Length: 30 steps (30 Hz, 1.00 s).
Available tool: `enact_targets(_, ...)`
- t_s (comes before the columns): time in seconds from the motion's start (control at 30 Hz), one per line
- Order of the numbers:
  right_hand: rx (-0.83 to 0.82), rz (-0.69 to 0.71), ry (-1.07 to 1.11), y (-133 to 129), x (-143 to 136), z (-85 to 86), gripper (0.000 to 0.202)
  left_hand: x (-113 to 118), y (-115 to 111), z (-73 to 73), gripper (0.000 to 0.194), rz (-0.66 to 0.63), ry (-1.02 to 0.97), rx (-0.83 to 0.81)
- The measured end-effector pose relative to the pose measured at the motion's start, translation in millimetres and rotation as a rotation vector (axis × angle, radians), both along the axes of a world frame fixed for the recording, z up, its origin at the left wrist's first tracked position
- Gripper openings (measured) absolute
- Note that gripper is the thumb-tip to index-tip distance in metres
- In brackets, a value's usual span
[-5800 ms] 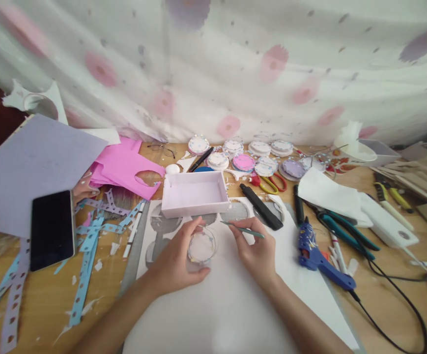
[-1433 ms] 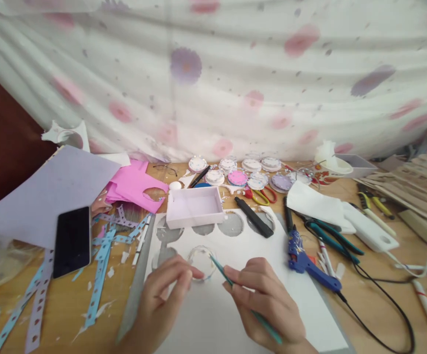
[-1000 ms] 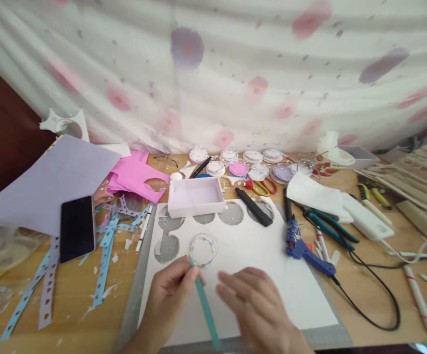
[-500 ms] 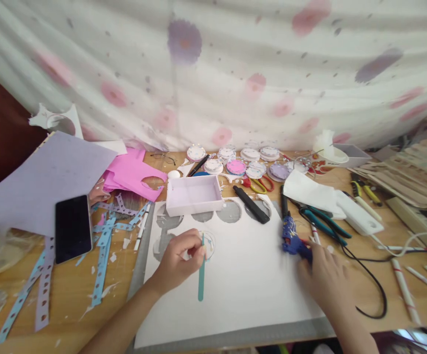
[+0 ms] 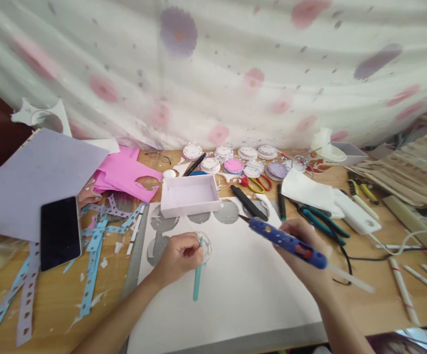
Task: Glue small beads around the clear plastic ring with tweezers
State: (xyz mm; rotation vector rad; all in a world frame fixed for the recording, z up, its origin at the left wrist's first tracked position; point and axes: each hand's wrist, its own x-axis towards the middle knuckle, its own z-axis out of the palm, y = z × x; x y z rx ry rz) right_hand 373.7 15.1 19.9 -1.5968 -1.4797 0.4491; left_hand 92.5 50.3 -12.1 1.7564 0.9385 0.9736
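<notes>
The right hand (image 5: 303,250) wraps around a blue glue gun (image 5: 285,242), a rigid tool likely best gripped at its handle, nozzle aimed toward a clear ring (image 5: 203,246) on the white sheet (image 5: 242,295). The left hand (image 5: 179,255) pinches a teal stick (image 5: 197,275) there. The ring looks light and fragile, its near edge hidden behind fingers.

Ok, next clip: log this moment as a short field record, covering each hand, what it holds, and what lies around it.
left hand: pinches a teal stick at a clear ring
right hand: grips a blue glue gun, nozzle aimed toward the ring
surface: white sheet with round cut-outs
behind the ring: shallow white box
left side: black phone, blue punched strips
back row: round decorated discs, red scissors
</notes>
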Motion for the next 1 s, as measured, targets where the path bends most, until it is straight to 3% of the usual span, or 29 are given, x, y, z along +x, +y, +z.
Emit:
enact_targets(0.1,0.009,0.164,-0.028,21,-22,-5.7,0.016,1,1,-7.3,0.033,-0.006,-0.002,-0.009)
enact_targets(0.23,-0.105,0.275,0.13,29,-43,-25.2,0.013,0,2,-14.0,0.033,-0.023,-0.009,-0.039)
enact_targets(0.37,-0.238,0.286,0.287,27,-50,-36.9,0.019,-1,3,-14.7,0.033,-0.037,-0.024,-0.046)
enact_targets(0.5,-0.291,0.292,0.38,28,-47,-34.9,0.023,-1,3,-14.4,0.033,-0.048,-0.056,-0.025)
enact_targets(1.0,-0.399,0.285,0.328,28,-44,-35.4,0.028,2,3,-14.7,0.036,-0.047,-0.039,0.059)
